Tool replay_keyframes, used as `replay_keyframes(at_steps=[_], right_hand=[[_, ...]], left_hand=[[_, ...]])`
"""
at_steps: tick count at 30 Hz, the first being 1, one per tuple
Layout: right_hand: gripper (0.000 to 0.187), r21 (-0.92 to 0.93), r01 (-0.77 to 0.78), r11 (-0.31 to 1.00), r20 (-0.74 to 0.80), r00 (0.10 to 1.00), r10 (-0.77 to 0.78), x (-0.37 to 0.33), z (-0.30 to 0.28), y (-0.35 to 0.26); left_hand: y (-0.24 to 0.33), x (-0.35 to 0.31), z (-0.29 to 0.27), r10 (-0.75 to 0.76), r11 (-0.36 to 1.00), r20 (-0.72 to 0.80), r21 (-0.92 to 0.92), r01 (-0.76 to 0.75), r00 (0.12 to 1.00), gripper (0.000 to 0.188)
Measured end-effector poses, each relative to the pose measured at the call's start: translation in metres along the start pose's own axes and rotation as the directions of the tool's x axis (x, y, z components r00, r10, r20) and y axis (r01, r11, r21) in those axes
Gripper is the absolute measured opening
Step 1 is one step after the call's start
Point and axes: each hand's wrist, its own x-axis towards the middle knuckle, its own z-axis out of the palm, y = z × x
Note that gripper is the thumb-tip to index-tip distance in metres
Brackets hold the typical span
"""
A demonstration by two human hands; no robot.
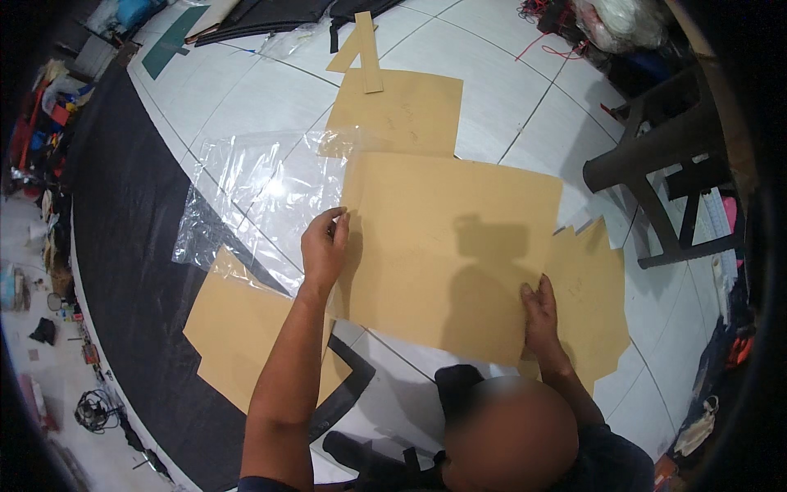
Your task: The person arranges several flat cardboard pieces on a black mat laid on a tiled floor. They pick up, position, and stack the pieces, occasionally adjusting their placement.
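Note:
A large tan card sheet (443,238) lies between my two hands, above the tiled floor. My left hand (326,250) pinches its left edge, where a clear plastic bag (262,197) overlaps it; whether that edge is inside the bag I cannot tell. At the lower right edge, my right hand (541,318) grips the sheet, with its thumb and fingers at the border. Cut card pieces lie around it: a notched one (586,287) beyond my right hand, another (254,328) by my left forearm, and a third piece (402,107) past the far edge.
Two narrow card strips (369,53) rest on the far piece. A black sheet (123,246) curves along the left. A dark plastic stool (664,164) stands at the right. Black folded material (279,20) and bundled clear plastic (619,29) lie at the back on the tiles (516,90).

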Motion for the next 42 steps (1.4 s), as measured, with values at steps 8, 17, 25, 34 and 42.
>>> replay_keyframes(at_steps=[8, 17, 25, 34, 42], right_hand=[[0.042, -0.3, -0.134, 0.944, 0.612, 0.732, 0.299, 0.071, 0.118, 0.013], [0.066, -0.704, 0.705, -0.091, 0.69, 0.648, -0.323, 0.23, 0.178, -0.052], [0.058, -0.722, 0.664, -0.195, 0.687, 0.72, -0.095, 0.203, 0.131, -0.04], [0.069, -0.94, 0.098, 0.328, -0.028, 0.933, -0.359, 0.214, 0.063, -0.064], [0.095, -0.963, -0.046, 0.266, -0.107, 0.97, -0.219, 0.233, 0.106, -0.068]], left_hand=[[0.016, -0.002, 0.004, -0.023, 0.995, -0.042, -0.1, 0.019, 0.999, 0.024], [0.009, 0.002, -0.012, -0.089, 0.991, -0.043, -0.101, 0.085, 0.995, 0.024], [-0.004, -0.005, -0.018, -0.136, 0.986, -0.053, -0.109, 0.129, 0.989, 0.023], [-0.011, -0.01, -0.018, -0.162, 0.978, -0.035, -0.139, 0.156, 0.986, 0.024], [-0.015, -0.014, -0.01, -0.188, 0.967, -0.05, -0.186, 0.175, 0.981, 0.025]])
